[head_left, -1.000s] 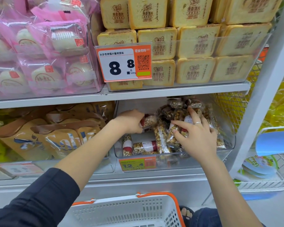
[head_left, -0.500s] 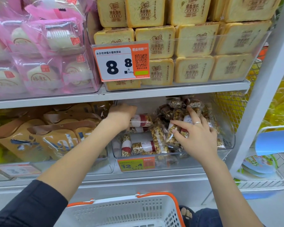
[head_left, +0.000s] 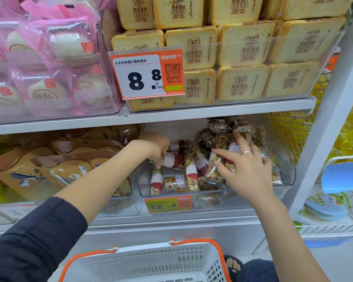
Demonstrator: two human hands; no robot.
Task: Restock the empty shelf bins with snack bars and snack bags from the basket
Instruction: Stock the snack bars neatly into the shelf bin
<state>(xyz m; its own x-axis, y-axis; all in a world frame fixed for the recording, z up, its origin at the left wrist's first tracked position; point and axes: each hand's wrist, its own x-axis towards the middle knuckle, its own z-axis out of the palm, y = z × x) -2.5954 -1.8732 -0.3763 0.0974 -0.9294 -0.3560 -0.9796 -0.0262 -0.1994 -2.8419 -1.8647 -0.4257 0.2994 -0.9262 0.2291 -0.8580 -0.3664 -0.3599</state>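
Inside the clear bin [head_left: 283,180] on the lower shelf, the left hand [head_left: 157,147] pinches 1 snack bar [head_left: 171,160] near the bin's left wall, fingers curled round it, while the right hand [head_left: 247,169] lies spread and flat on the heap of bars [head_left: 218,143] toward the back right corner. Lifting that palm too soon could let the heap slump forward over the front edge; the basket [head_left: 151,263] waits below
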